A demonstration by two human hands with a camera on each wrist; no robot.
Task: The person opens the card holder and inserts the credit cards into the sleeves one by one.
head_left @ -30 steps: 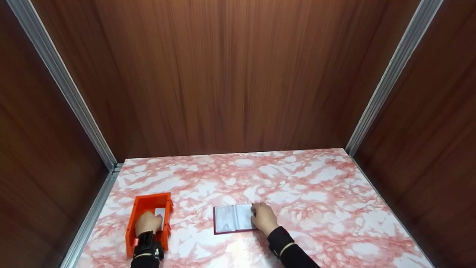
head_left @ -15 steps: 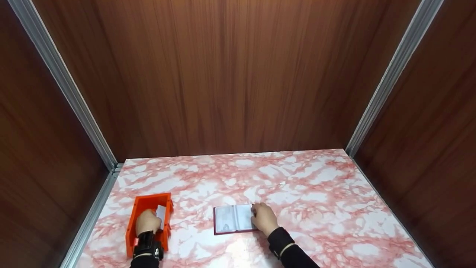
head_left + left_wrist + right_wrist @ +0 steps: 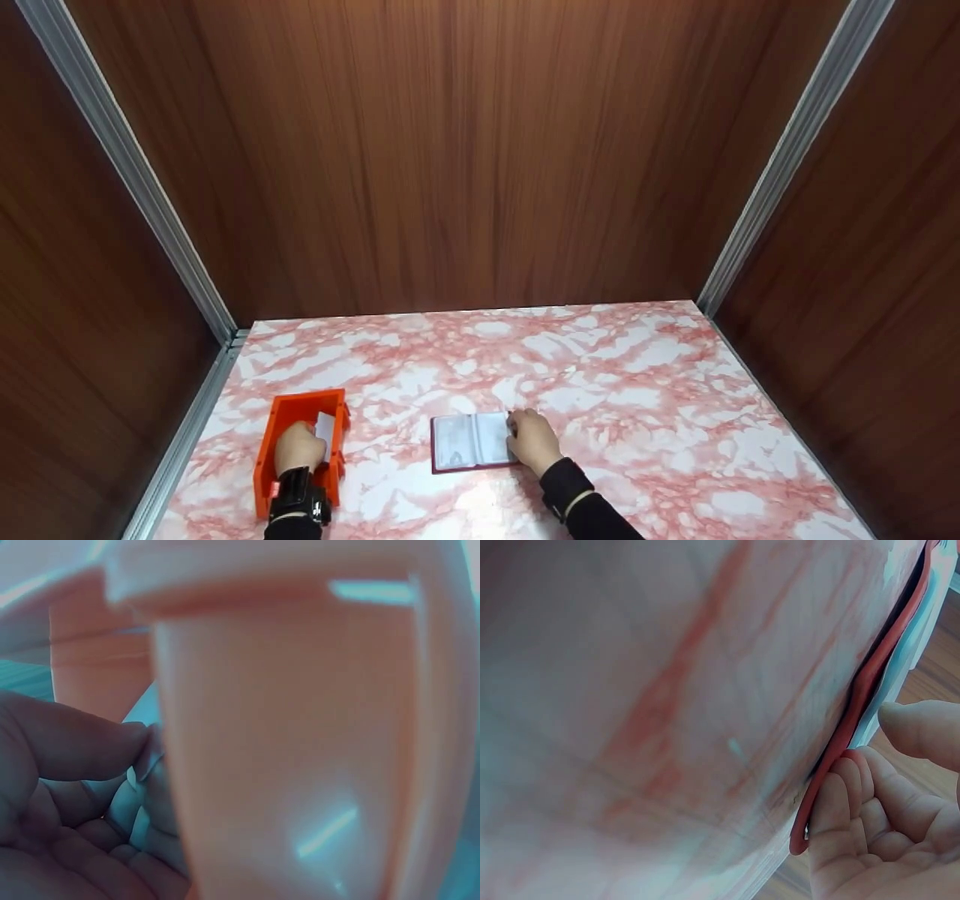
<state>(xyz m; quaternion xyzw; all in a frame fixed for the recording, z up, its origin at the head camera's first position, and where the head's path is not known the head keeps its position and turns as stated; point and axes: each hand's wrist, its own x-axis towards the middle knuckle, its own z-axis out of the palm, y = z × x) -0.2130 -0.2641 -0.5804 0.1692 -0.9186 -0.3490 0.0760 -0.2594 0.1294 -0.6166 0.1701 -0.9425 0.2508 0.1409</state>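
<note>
In the head view my left hand (image 3: pixel 298 448) reaches down into an orange plastic bin (image 3: pixel 264 457). Its thumb and forefinger pinch a white card (image 3: pixel 325 431), which leans against the bin's right side. The left wrist view shows part of the card (image 3: pixel 141 709) behind the thumb, while the bin wall (image 3: pixel 285 727) hides the rest. A card holder (image 3: pixel 455 441) with a dark red cover and clear sleeves lies spread flat on the table. At its right edge my right hand (image 3: pixel 535 441) holds the cover (image 3: pixel 862 682), thumb on the page side, fingertips against the rim.
The table (image 3: pixel 637 420) has a pink and white marbled top. Brown wood-grain panels (image 3: pixel 465 165) rise at the back and both sides, with metal rails (image 3: pixel 795 142) at the corners. The bin stands left of the card holder, with a strip of tabletop between them.
The white card in the left hand has tilted up and to the right inside the bin, mostly in the first half second. My right hand and the card holder have stayed put.
</note>
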